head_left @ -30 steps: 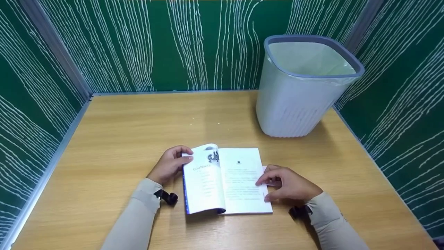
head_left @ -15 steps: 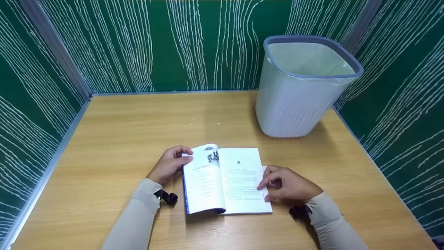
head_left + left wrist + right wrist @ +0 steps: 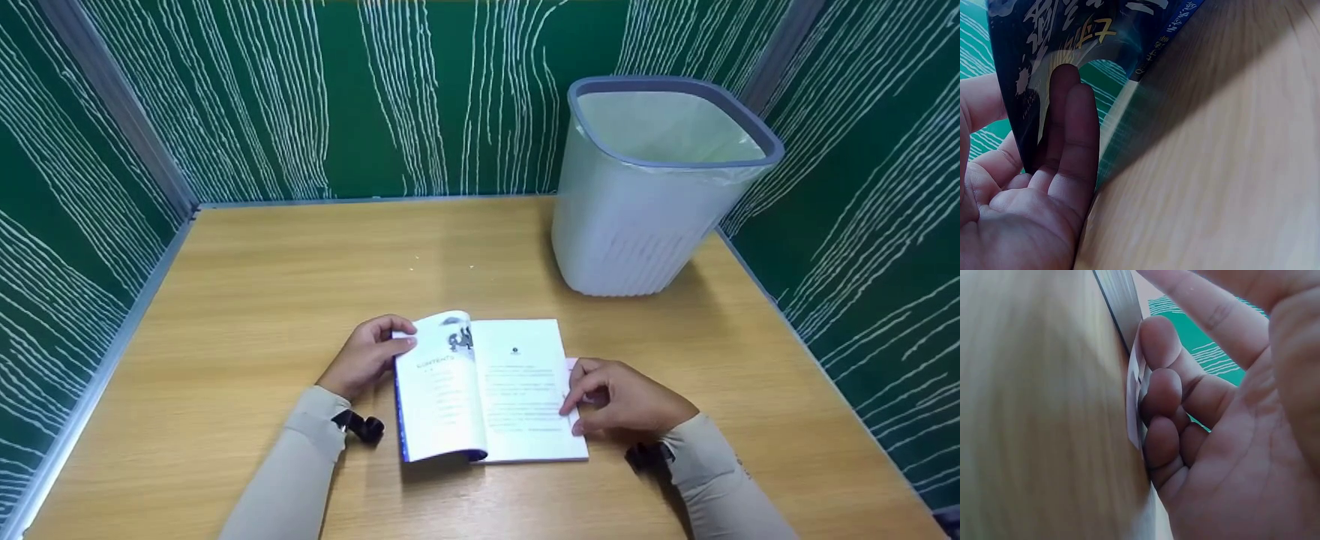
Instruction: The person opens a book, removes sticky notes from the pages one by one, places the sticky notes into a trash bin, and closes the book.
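1. The book [image 3: 521, 409] lies open on the surface [image 3: 300, 262], roughly midway between the left and right edges and well apart from the far edge.
2. Its left part is lifted off the surface, casting shadow beneath; the left page is headed "CONTENTS", with a dark drawing above. The right page lies flat, with lines of print too small to read.
3. The left hand [image 3: 369, 352] holds the upper outer corner of the lifted part, thumb on the page and other fingers behind the dark cover [image 3: 1022, 107], which bears white and gold lettering.
4. The right hand [image 3: 626, 397] is at the book's right edge, thumb and index fingertip a narrow gap apart. Whether it pinches a page I cannot tell.
5. Its other fingers are curled against a pale slip of paper [image 3: 1133, 405] jutting out beside that edge; whether they grip it is unclear.
6. Each wrist wears a small black device, the left one [image 3: 366, 427] and the right one [image 3: 646, 459], against light sleeves.
7. A lined bin [image 3: 637, 217] with a grey-blue rim stands toward the surface's far right corner.
8. Green panels [image 3: 480, 97] with wavy white lines rise along the far, left and right edges.
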{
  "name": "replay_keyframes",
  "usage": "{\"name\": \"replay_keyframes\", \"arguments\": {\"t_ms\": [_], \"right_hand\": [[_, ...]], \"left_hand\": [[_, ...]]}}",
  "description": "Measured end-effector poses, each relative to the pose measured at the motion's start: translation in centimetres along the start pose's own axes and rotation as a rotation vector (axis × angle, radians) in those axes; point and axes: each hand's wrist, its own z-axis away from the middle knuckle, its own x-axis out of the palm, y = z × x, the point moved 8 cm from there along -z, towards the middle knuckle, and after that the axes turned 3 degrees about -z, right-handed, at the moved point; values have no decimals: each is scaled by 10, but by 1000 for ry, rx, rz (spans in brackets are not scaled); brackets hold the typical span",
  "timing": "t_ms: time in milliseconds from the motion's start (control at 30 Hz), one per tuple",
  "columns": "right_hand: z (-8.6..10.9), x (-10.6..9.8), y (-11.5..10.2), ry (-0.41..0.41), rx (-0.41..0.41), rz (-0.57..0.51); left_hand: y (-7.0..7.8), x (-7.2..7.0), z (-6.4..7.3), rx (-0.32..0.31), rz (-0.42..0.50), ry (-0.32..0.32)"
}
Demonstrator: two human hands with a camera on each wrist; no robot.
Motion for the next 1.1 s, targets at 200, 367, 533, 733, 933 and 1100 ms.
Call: {"name": "replay_keyframes", "arguments": {"t_ms": [200, 367, 533, 733, 933, 1100], "right_hand": [[0, 0, -1, -7, 10, -4], [1, -1, -1, -10, 18, -5], [1, 0, -1, -6, 32, 25], [1, 0, 0, 5, 66, 9], [1, -1, 4, 15, 93, -27], [1, -3, 7, 29, 109, -34]], "left_hand": [[1, 0, 1, -5, -19, 5], [1, -1, 0, -7, -33, 3], [1, -1, -1, 5, -28, 4], [1, -1, -1, 24, -28, 10], [2, -1, 0, 28, -25, 11], [2, -1, 0, 23, -39, 13]]}}
